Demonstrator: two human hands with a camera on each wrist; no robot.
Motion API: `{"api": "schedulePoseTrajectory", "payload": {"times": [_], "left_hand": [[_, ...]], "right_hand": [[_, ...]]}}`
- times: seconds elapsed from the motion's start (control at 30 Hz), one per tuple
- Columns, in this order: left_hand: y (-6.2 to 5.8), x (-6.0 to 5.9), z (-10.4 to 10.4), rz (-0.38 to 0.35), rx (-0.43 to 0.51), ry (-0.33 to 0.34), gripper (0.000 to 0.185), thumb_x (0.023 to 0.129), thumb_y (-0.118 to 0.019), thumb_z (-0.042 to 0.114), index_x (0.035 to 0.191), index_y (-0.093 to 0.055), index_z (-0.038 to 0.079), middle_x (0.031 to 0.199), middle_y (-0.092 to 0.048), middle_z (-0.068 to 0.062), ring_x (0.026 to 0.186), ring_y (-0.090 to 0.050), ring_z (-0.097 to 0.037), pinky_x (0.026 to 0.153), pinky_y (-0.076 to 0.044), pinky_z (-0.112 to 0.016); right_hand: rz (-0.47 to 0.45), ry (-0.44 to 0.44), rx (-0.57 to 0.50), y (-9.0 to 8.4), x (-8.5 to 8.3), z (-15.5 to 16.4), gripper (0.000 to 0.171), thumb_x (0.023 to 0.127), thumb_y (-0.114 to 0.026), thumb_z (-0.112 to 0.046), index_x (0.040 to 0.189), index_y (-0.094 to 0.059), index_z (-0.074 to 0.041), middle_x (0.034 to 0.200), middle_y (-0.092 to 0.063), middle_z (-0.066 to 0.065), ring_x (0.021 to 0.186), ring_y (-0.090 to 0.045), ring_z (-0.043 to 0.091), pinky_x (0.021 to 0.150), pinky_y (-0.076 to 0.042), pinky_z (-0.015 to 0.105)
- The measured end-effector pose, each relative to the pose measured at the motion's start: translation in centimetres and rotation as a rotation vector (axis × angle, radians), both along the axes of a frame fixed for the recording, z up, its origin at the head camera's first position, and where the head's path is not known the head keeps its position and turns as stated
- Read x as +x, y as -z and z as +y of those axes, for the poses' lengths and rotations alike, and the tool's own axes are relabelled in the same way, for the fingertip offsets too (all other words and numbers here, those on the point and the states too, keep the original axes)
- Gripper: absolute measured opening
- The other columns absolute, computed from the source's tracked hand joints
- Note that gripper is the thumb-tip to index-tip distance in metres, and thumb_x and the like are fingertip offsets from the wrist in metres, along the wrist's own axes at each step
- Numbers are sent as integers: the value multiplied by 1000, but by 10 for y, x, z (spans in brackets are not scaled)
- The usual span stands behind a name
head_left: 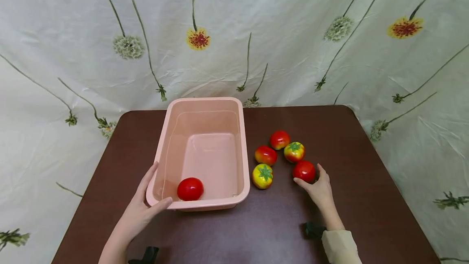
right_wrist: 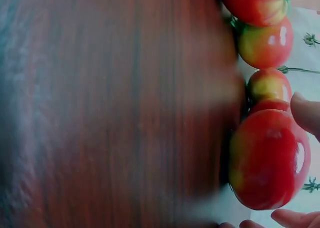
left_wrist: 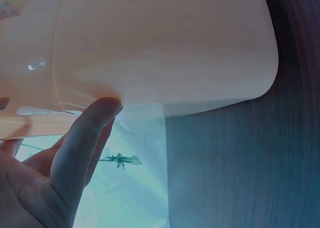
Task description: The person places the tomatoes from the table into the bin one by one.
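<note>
In the head view, a pink plastic basin [head_left: 244,150] stands left of centre on the table, with one red tomato [head_left: 190,189] lying inside near its front wall. My left hand [head_left: 141,209] holds the basin's front left corner, thumb on the front rim and fingers along the left side. The left wrist view shows a digit touching the basin's outer wall [left_wrist: 165,42]. My right hand [head_left: 321,188] is around another red tomato [head_left: 304,171] on the table, thumb and fingers spread on either side. In the right wrist view, this tomato [right_wrist: 270,160] lies between the parted digits.
Several more tomatoes lie between basin and right hand: a yellow one [head_left: 262,176], a red one [head_left: 266,155], another red one [head_left: 279,139] and a yellow-red one [head_left: 294,152]. The dark brown table [head_left: 256,231] ends at a floral cloth [head_left: 293,68] behind.
</note>
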State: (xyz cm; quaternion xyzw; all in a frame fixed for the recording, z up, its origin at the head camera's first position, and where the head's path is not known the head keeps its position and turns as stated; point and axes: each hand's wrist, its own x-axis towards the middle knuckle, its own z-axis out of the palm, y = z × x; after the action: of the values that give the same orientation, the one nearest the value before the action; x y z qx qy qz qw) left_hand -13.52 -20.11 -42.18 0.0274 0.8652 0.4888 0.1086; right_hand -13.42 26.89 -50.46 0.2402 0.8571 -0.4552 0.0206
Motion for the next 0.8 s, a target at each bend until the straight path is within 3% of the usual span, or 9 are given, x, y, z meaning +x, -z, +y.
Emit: {"api": "schedulePoseTrajectory", "payload": {"times": [0.07, 0.17, 0.3, 0.47, 0.8], "left_hand": [[-1, 1, -1, 9, -4, -4, 99, 87, -73, 26, 158, -5, 39, 164, -12, -13, 143, -22, -40, 104, -44, -49], [0, 2, -2, 26, -10, -10, 98, 88, -73, 25, 158, -6, 38, 164, -14, -11, 142, -23, -38, 106, -44, -38], [2, 4, -3, 21, 16, -13, 98, 88, -73, 23, 158, -6, 36, 162, -14, -14, 139, -27, -39, 85, -39, -5], [5, 6, -2, 15, 57, -16, 98, 88, -73, 20, 159, -7, 34, 162, -13, -15, 138, -28, -40, 83, -40, -4], [5, 2, 1, 23, 72, -14, 98, 87, -74, 20, 158, -8, 36, 163, -13, -15, 139, -27, -40, 84, -37, -1]], "right_hand": [[8, -1, 18, 2, -2, -2, 101, 83, -77, -30, 153, -15, 8, 151, -23, 36, 137, -30, 49, 112, -30, 62], [23, -3, 43, 4, -6, -6, 101, 82, -78, -28, 152, -16, 10, 151, -24, 36, 136, -30, 51, 111, -30, 64], [32, 5, 66, 7, -7, -13, 101, 81, -79, -25, 150, -16, 12, 149, -25, 37, 135, -26, 53, 109, -30, 67], [50, 51, 67, 9, -5, -19, 97, 80, -79, -24, 148, -20, 13, 145, -30, 37, 134, -26, 52, 107, -31, 66], [94, 125, 41, 3, -4, -18, 87, 81, -78, -23, 143, -29, 11, 141, -40, 32, 127, -42, 48, 107, -37, 62]]}}
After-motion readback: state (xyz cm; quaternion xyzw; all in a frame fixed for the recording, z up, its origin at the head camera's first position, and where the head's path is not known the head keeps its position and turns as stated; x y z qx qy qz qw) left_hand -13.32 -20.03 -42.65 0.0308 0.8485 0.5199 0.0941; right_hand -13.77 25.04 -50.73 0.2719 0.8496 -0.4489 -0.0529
